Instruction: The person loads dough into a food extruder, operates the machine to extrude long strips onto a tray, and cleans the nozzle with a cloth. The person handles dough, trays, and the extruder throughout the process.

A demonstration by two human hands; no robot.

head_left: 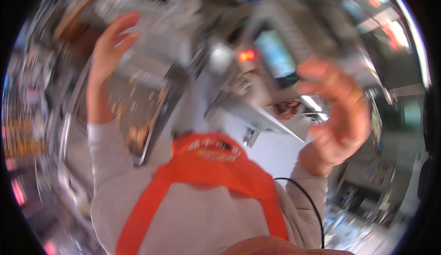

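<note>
Both my hands are raised and blurred by motion. My left hand (115,46) is at the upper left, its fingers curved and apart from the thumb, with nothing visible between them. It is beyond a dark metal tray (158,122) that holds scattered tan pieces (138,133), perhaps food. On the right, my right hand (340,110) is held up close, its bent fingers apart from the thumb and no object showing in it. Nearest to its fingertips is a lit screen (275,55) on a grey machine. Neither hand clearly touches anything.
A red lit display (246,56) glows beside the screen. Below it stands a metal counter (257,112) with a dark reddish heap (287,110). Shelves with yellow items (23,138) line the far left. A black cable (312,200) hangs by my orange apron (211,163).
</note>
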